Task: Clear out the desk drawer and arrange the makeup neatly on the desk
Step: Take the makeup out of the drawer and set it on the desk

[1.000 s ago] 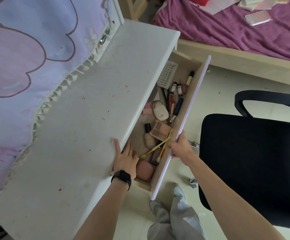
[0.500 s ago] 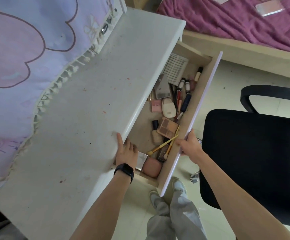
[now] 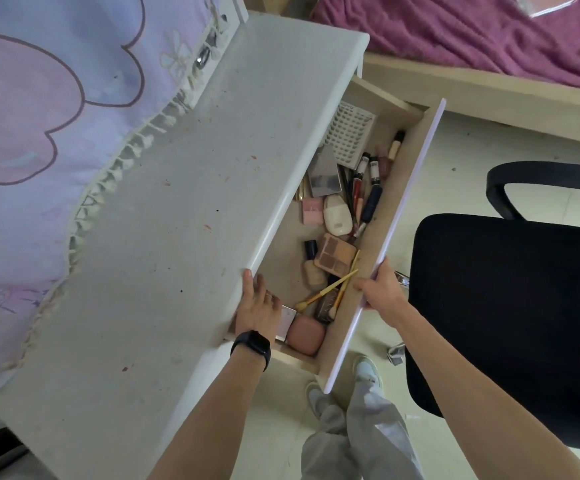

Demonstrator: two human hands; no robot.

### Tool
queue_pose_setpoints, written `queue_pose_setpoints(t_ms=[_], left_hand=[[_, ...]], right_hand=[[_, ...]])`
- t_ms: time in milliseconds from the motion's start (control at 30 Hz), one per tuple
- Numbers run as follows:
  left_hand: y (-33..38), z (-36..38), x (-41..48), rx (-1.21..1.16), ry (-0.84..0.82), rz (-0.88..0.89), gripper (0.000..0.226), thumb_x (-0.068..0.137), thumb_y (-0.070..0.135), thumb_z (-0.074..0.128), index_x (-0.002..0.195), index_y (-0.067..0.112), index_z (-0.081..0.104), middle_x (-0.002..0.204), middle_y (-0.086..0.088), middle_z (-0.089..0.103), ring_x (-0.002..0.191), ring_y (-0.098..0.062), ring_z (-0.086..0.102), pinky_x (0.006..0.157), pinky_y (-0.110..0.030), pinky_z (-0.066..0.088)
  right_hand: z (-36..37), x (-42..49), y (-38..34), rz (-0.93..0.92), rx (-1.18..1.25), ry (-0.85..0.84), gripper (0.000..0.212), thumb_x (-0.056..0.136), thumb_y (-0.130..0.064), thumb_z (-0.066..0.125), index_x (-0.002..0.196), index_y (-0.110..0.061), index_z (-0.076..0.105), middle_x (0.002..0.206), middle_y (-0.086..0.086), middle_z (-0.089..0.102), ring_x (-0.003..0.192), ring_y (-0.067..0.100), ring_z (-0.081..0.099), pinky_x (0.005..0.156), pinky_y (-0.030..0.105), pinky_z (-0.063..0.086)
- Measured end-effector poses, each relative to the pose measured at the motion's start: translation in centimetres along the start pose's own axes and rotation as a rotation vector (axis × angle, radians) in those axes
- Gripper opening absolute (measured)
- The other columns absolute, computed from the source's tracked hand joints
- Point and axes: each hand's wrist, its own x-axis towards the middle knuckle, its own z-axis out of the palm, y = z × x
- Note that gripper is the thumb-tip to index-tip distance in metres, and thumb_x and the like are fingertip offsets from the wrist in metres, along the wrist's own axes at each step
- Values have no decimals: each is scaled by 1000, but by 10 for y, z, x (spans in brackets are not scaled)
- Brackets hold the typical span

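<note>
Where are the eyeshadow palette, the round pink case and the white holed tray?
eyeshadow palette [image 3: 335, 255]: head view, its colour pans.
round pink case [image 3: 305, 336]: head view, lid centre.
white holed tray [image 3: 350, 133]: head view, grid middle.

The white desk top [image 3: 164, 271] is pretty dusty, with red smudges all over and a lilac fringed cloth [image 3: 56, 133] lapping on from 9 o'clock. The drawer [image 3: 281, 268] sits open along its 3 o'clock edge. Inside there's a perforated white tray [image 3: 350, 133] at 12, tubes [image 3: 371, 188] just below, an eyeshadow palette [image 3: 335, 254] mid-drawer, crossed yellow brushes [image 3: 330, 289], and a pink compact [image 3: 305, 336] at 6.
</note>
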Motion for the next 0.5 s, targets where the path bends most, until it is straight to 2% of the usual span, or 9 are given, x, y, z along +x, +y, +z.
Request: queue_pose_setpoints(t_ms=[133, 233, 333, 367, 433, 500], left_hand=[[0, 0, 1, 10, 8, 11, 53, 99, 37, 40, 149, 21, 37, 148, -7, 49, 151, -38, 10, 84, -80, -32], [3, 1, -1, 37, 37, 26, 56, 99, 36, 43, 152, 19, 33, 155, -13, 39, 152, -38, 4, 88, -81, -31], [11, 8, 0, 37, 110, 90, 50, 103, 28, 39, 149, 9, 37, 152, -18, 42, 151, -41, 10, 97, -69, -35], [13, 10, 2, -6, 139, 104, 48, 103, 24, 38, 148, 6, 38, 149, -18, 45, 149, -41, 18, 105, -66, -29], [14, 13, 6, -132, 169, 99, 45, 103, 16, 38, 146, 4, 38, 145, -17, 50, 141, -38, 34, 119, -60, -6], [11, 13, 7, -202, 178, 98, 44, 102, 12, 37, 145, 5, 37, 144, -16, 48, 135, -36, 40, 120, -58, 9]], right_hand=[[-1, -2, -2, -9, -3, 6, 46, 91, -1, 63, 127, -12, 38, 84, 15, 59, 62, 23, 65, 64, 49, 61], [-1, -5, -3, 0, -6, 6, 52, 91, -3, 65, 132, -14, 37, 83, 15, 62, 64, 23, 66, 62, 44, 62], [1, -9, -3, 2, -7, 17, 55, 88, -14, 73, 130, -17, 39, 100, 23, 66, 75, 30, 71, 66, 51, 63], [1, -10, -3, -4, -23, 28, 60, 86, -22, 77, 132, -18, 38, 101, 23, 67, 77, 32, 72, 66, 50, 63], [4, -11, -5, -10, -72, 63, 79, 81, -43, 80, 140, -18, 33, 95, 19, 69, 75, 31, 73, 68, 48, 63], [8, -11, -5, -12, -113, 106, 92, 78, -53, 79, 146, -18, 29, 101, 14, 68, 69, 28, 72, 70, 48, 63]])
